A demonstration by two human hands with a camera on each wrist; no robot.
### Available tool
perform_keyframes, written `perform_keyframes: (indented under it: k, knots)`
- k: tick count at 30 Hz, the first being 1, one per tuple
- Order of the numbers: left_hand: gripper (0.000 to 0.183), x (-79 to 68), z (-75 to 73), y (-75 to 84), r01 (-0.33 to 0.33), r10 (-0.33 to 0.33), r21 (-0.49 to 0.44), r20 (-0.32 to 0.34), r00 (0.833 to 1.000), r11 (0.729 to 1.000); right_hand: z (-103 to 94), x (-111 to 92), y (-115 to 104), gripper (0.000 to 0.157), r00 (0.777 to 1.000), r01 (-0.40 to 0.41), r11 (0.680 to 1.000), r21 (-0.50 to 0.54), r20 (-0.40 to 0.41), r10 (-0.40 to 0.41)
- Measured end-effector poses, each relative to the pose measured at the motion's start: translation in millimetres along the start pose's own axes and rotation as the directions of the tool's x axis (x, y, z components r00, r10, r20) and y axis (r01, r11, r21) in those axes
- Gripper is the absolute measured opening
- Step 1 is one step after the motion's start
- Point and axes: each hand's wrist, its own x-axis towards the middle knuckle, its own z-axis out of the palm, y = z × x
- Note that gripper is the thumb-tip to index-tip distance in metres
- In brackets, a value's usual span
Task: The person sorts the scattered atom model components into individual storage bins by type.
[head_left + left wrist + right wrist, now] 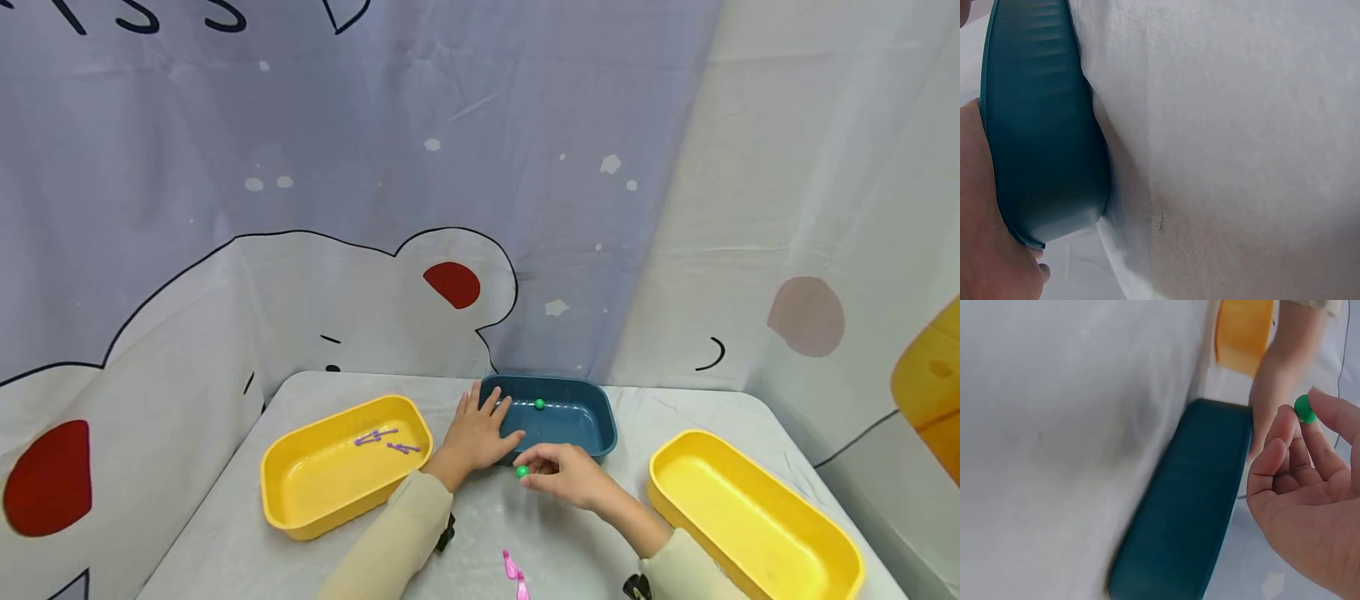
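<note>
My right hand (562,473) pinches a small green ball (522,472) between thumb and fingertips, just in front of the dark teal bin (576,427). In the right wrist view the ball (1304,409) shows at the tips of the thumb and fingers. With fingers spread, my left hand (476,435) rests over the left end of that bin's rim. A second green ball (539,404) lies inside the bin, toward the back. The left wrist view shows the bin's outer wall (1047,137) with the hand along its rim.
To the left, a yellow bin (315,475) holds several thin purple sticks (375,436). Another yellow bin (757,525) stands at the right. Pink bottle-shaped pieces (511,564) lie on the white-covered table near its front. A printed curtain (360,150) hangs behind.
</note>
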Motion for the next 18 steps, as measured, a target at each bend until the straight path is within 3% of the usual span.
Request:
perform_keyframes:
  k: [11,18]
  knots:
    - [0.080,0.6,1.3,-0.6,-0.005,0.005,0.002,0.023,1.000,1.000,-32.3,7,10,0.028,0.988,-0.096,0.994,0.059,-0.114,0.103]
    - [0.078,1.2,0.1,-0.4,-0.001,0.002,-0.027,0.029,1.000,1.000,-47.9,18,19,0.031,0.963,-0.185,0.977,0.103,-0.182,0.201]
